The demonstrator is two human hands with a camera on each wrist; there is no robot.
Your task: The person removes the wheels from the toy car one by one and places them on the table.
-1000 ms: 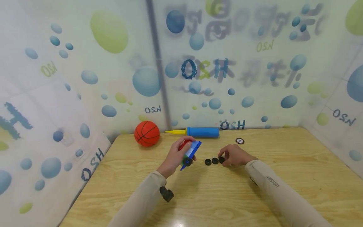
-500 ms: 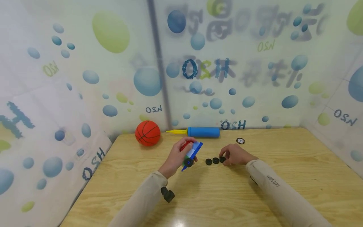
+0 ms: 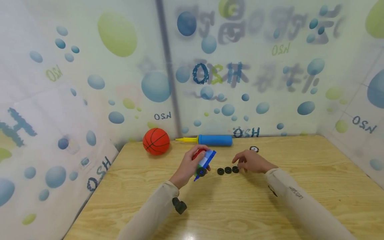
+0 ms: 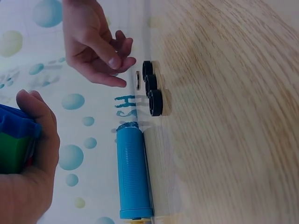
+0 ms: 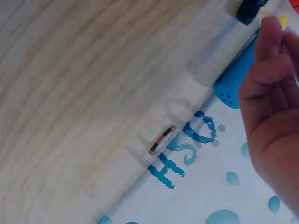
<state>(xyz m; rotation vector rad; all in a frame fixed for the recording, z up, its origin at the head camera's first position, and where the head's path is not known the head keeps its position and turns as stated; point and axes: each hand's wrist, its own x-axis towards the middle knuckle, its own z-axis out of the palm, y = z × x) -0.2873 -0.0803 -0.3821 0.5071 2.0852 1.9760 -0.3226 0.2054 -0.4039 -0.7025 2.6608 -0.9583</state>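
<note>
My left hand (image 3: 192,163) grips a toy built of blue, red and green bricks (image 3: 205,158), tilted, with one black wheel (image 3: 200,172) on its lower end. In the left wrist view the toy (image 4: 14,144) shows under my thumb. Three loose black wheels (image 3: 228,170) lie in a row on the wooden table (image 3: 240,206), just right of the toy. My right hand (image 3: 241,162) hovers just behind and right of that row, fingers loosely curled, holding nothing. The left wrist view shows this hand (image 4: 96,46) above the wheels (image 4: 152,86).
An orange basketball (image 3: 156,141) and a blue air pump (image 3: 214,140) with a yellow nozzle lie along the back wall. A small round disc (image 3: 254,149) sits behind my right hand, its edge (image 5: 162,139) showing near the wall. Patterned sheets enclose three sides.
My right hand has lifted off the rightmost wheel and drawn slightly right and back. My left hand with the toy has shifted a little to the right.
</note>
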